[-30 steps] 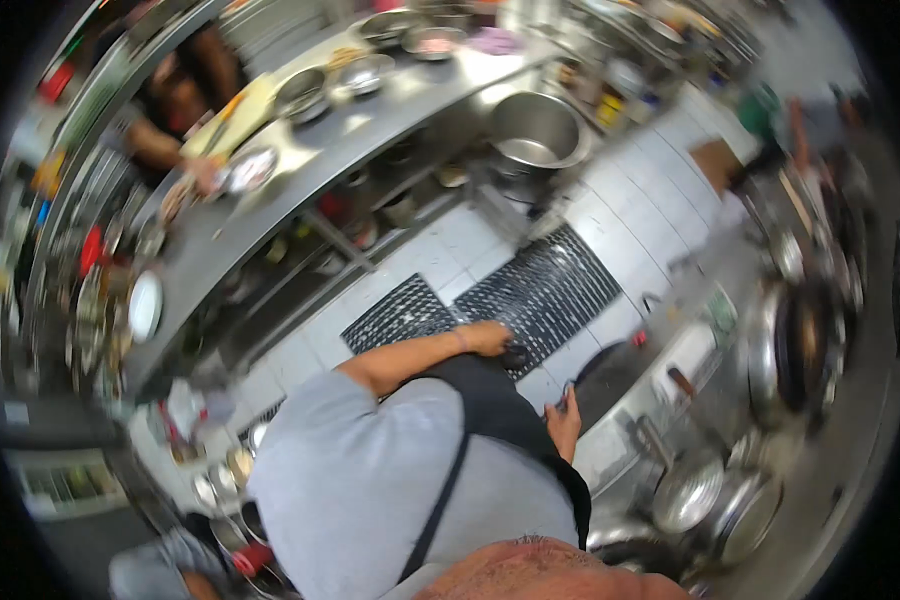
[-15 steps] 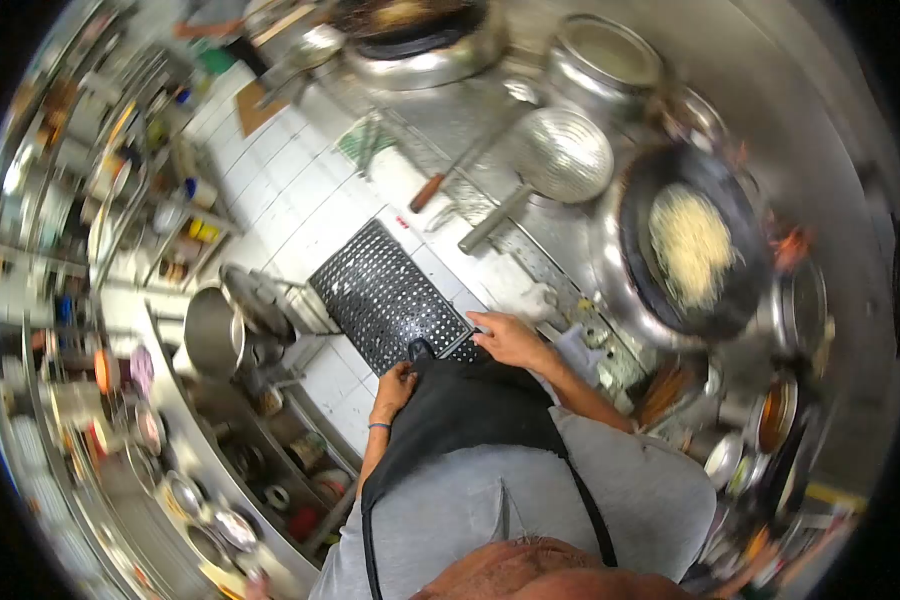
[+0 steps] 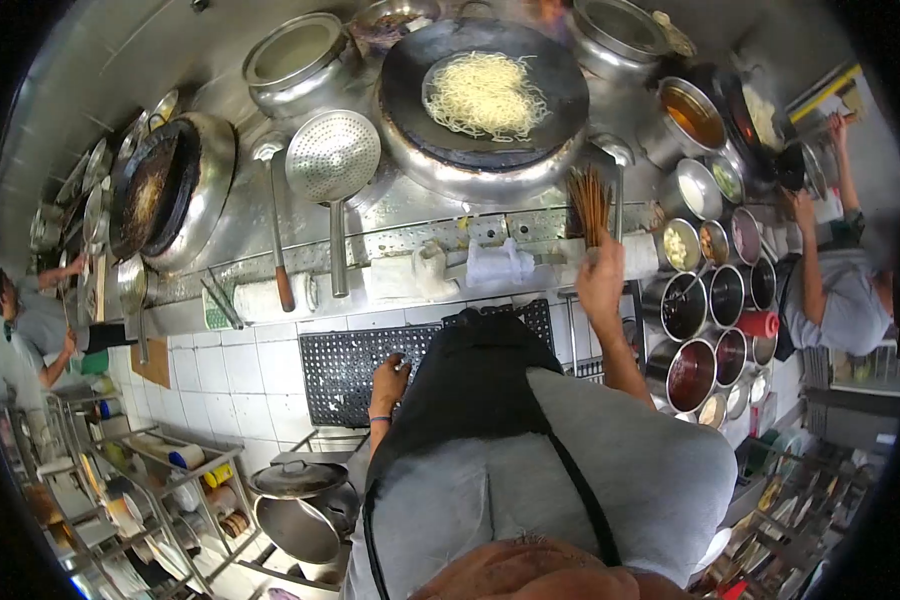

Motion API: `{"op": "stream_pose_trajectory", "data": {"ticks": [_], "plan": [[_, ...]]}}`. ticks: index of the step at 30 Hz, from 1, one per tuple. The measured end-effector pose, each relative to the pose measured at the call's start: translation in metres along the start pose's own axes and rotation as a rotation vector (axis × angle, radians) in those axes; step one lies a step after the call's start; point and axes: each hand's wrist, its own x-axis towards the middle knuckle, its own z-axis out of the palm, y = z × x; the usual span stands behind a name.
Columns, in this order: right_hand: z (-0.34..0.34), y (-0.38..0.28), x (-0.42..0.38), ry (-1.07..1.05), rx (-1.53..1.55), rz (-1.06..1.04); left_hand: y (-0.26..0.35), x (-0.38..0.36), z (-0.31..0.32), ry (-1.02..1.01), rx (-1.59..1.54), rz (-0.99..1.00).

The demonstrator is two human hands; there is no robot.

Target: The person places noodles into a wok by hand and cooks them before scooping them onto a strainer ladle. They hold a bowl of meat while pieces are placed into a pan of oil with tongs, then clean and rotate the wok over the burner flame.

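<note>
My right hand (image 3: 602,280) is closed around the lower end of a bamboo wok brush (image 3: 591,198), whose brown bristles point up at the stove front. A ladle (image 3: 615,160) lies just right of the brush. My left hand (image 3: 390,382) hangs beside the black apron, over the floor mat, with its fingers loosely curled and nothing visible in it. Ahead of me, pale noodles (image 3: 485,95) lie in a dark wok (image 3: 410,100). To its left, a perforated strainer (image 3: 333,155) and a wooden-handled ladle (image 3: 278,225) rest on the steel stove top.
White cloths (image 3: 500,262) lie along the stove's front rail. Several pots of sauce (image 3: 692,372) stand at right, near a co-worker (image 3: 840,300). Another person (image 3: 40,320) works at far left by a second wok (image 3: 150,195). A lidded pot (image 3: 300,510) stands behind left.
The view has turned to the right, bringing the noodle wok to straight ahead. My right hand has left my waist, reached forward and taken hold of the bamboo brush. My left hand stays low.
</note>
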Motion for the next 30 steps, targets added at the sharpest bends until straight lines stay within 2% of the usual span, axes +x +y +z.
{"op": "stream_pose_trajectory", "data": {"ticks": [1,4,5,7,8,11,12,15,17,20,22,25,26,27,28,30], "plan": [[-0.006,0.013,-0.011,0.082,-0.182,0.004,0.002,0.003,0.000,-0.017,0.027,0.042],[0.017,0.078,-0.060,-0.059,-0.304,0.403,0.020,0.009,-0.006,-0.023,0.113,0.147],[0.029,0.099,-0.071,-0.098,-0.245,0.437,0.019,0.012,-0.006,-0.035,0.105,0.162],[0.031,0.099,-0.070,-0.176,-0.128,0.496,0.022,0.016,-0.008,-0.060,0.083,0.187],[0.028,0.102,-0.067,-0.239,-0.132,0.600,0.022,0.016,-0.008,-0.052,0.153,0.208],[0.005,0.091,-0.040,-0.127,0.172,0.572,0.014,0.009,-0.009,-0.012,0.029,0.191],[0.009,0.099,-0.041,-0.028,0.129,0.500,0.010,0.008,-0.010,-0.005,0.043,0.181],[-0.015,0.109,-0.037,0.041,-0.030,0.340,-0.020,-0.007,-0.012,0.023,0.077,0.142],[-0.074,0.086,-0.004,-0.090,-0.172,0.148,-0.038,-0.020,-0.010,0.021,-0.006,0.027],[-0.146,0.037,0.037,-0.279,-0.153,0.134,-0.060,-0.034,-0.003,0.050,-0.056,-0.025],[-0.164,0.020,0.055,-0.389,-0.121,0.088,-0.069,-0.036,-0.002,0.034,-0.055,-0.055],[-0.141,-0.002,0.076,-0.439,-0.237,-0.018,-0.074,-0.029,-0.001,0.059,-0.028,-0.065],[-0.120,0.008,0.085,-0.457,-0.201,0.048,-0.081,-0.024,0.004,0.091,-0.060,-0.036],[-0.094,0.020,0.093,-0.419,-0.150,-0.002,-0.089,-0.023,0.007,0.120,-0.091,-0.009],[-0.072,0.026,0.100,-0.380,-0.097,-0.054,-0.085,-0.019,0.005,0.074,-0.083,-0.078],[-0.045,0.008,0.112,-0.351,-0.069,0.119,-0.072,-0.017,-0.001,0.105,-0.121,-0.032]]}}
